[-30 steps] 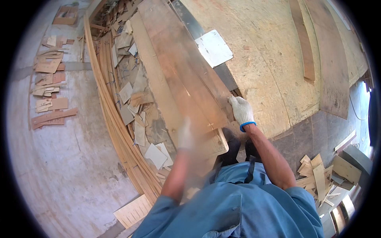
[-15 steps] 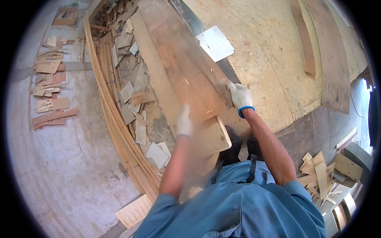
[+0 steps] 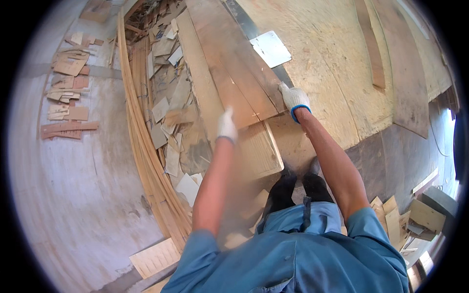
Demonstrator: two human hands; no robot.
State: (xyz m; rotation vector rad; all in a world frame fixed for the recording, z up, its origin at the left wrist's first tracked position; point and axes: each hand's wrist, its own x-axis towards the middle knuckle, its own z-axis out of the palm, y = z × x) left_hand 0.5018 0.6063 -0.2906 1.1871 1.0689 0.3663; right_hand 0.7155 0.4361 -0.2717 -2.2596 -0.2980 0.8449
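Observation:
Before me lies a long brown plywood sheet [image 3: 246, 93] with dark lengthwise lines; whether it is one sheet or strips side by side, I cannot tell. My left hand [image 3: 226, 125], in a white knitted glove and slightly blurred, grips its left edge near the close end. On the opposite edge, my right hand [image 3: 295, 99], in a matching glove with a blue cuff, is closed around the near right corner. The fingers under the sheet are hidden. Below it rests a paler wooden board [image 3: 259, 151], its near end sticking out toward me.
Long thin wood strips [image 3: 139, 127] and heaped offcuts [image 3: 166, 112] lie on the left. A white square panel [image 3: 271, 49] sits right of the sheet, on a large pale board surface [image 3: 332, 73]. More scraps [image 3: 393, 219] are piled at lower right; sorted pieces [image 3: 71, 110] lie far left.
The plywood sheet has slid a little away from me with both hands on it, baring more of the paler board's near end. My view has shifted slightly too.

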